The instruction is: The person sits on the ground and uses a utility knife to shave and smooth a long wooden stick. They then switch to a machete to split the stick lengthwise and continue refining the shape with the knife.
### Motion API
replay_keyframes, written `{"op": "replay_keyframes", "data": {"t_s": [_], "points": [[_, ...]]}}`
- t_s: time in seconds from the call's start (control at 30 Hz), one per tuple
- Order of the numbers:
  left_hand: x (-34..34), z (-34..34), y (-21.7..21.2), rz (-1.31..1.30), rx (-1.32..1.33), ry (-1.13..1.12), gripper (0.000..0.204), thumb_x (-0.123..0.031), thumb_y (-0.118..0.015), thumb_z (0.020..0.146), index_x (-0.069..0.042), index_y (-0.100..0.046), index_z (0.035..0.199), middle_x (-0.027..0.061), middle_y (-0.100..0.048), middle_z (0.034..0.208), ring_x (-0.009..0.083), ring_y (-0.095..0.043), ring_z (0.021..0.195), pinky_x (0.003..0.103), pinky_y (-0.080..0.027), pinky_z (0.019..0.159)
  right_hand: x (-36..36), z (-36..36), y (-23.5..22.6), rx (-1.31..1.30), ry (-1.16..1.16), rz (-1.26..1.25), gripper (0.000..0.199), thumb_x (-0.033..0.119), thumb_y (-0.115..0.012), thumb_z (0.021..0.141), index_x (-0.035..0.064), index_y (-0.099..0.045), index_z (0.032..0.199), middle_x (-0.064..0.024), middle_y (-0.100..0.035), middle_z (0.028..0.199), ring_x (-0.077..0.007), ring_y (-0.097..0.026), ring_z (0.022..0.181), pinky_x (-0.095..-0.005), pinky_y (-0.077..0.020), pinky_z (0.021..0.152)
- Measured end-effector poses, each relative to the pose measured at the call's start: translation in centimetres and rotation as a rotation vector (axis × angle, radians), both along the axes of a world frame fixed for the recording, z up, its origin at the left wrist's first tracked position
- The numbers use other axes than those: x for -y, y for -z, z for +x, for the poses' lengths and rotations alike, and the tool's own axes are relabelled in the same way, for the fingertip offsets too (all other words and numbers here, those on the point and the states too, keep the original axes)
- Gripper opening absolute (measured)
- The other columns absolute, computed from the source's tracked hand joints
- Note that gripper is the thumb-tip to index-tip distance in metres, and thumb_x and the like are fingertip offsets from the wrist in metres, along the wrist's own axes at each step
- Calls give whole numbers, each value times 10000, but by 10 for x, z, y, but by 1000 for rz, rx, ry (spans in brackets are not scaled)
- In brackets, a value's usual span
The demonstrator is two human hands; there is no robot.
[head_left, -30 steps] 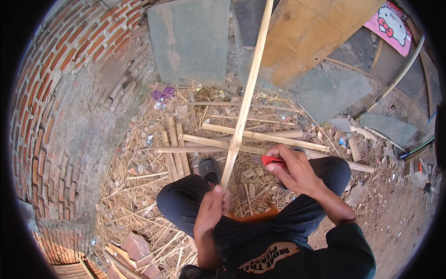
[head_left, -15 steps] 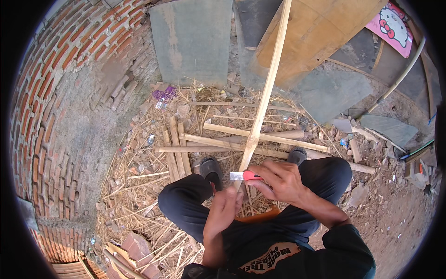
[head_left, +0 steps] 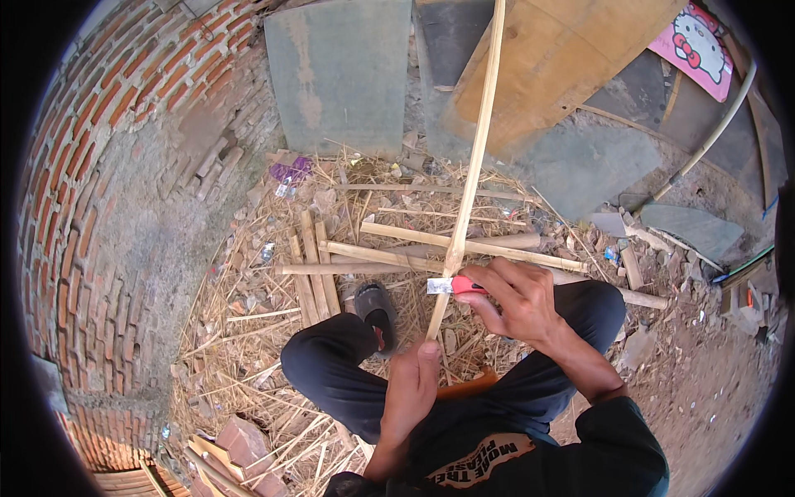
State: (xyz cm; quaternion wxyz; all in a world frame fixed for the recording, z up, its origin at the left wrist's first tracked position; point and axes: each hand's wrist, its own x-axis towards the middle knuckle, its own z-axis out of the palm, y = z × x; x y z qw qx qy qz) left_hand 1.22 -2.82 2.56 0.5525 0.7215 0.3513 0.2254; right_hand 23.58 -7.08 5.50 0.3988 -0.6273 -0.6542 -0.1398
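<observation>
Stick (head_left: 474, 170): slanting from left hand (head_left: 414, 385) at 6 o'clock up to 1 o'clock. Pinched there at its bottom end. Crossed just below the knot (head_left: 453, 261) by the blade (head_left: 438, 286) of a red knife (head_left: 467, 285), gripped in right hand (head_left: 522, 306) at 4 o'clock. Passing above straw-strewn ground (head_left: 248, 340), with short slats (head_left: 312, 240) at 9 o'clock.

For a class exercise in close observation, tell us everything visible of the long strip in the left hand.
The strip is long, narrow and pale straw-coloured, seemingly split bamboo, with a thicker knot partway along. The left hand grips its lower end; from there it slants up and slightly right, its far end cut off by the picture's top edge. The knife in the right hand crosses it below the knot, blade apparently touching.
</observation>
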Motion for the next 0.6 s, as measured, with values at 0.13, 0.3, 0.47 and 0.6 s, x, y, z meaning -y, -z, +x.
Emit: {"op": "replay_keyframes", "data": {"t_s": [0.13, 0.3, 0.47, 0.6], "points": [[0, -4, 2, 17, 5, 14, 543, -358, -351, 1184, -26, -482, 775, 0, -441, 609, 114, -421, 550, 326, -343, 530, 2, 0, 3, 20, -10, -6, 304, 282, -861, 827, 117, -766, 1065, -17, -608, 762, -206, -630, 587, -344, -499, 522], [4, -1, -9, 243, -129, -86, 407, -264, -439, 1152, 10, -619, 910, 199, -537, 619, 417, -561, 546, 478, -419, 552, 0, -5, 12, -28, 15, 13, 322, 291, -863, 822, 121, -765, 1078, -15, -618, 765, -205, -632, 583, -345, -506, 524], [2, -2, -4, 208, -122, -84, 463, -345, -412, 1162, -16, -562, 873, 113, -490, 599, 282, -513, 529, 420, -390, 533, 1, -19, 15, -158, 29, -27, 306, 288, -849, 859, 117, -762, 1097, -36, -680, 817, -225, -671, 620, -345, -528, 549], [-17, -23, 17, -224, 74, 104, 575, -494, -305, 1169, -91, -443, 784, -28, -381, 589, 90, -358, 504, 286, -283, 480, 1, -22, 12, -431, -114, -131, 276, 278, -836, 896, 89, -750, 1078, -71, -720, 842, -267, -705, 679, -377, -546, 608]]}}
